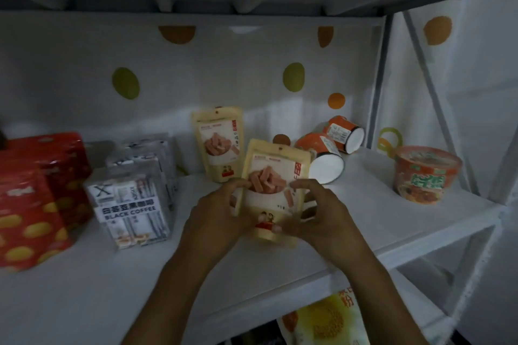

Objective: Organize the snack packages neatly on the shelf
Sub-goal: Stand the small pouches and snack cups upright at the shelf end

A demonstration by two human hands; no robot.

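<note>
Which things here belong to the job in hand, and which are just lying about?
In the job: front pouch, held by left hand and right hand; rear pouch; shelf.
Lying about for now: red bags, coffee boxes, tipped cups, noodle bowl, yellow bag below.

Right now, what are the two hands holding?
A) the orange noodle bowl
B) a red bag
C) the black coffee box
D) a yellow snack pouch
D: the left hand and the right hand both grip the yellow snack pouch, one on each side of it, with their fingers curled over its front.
</note>
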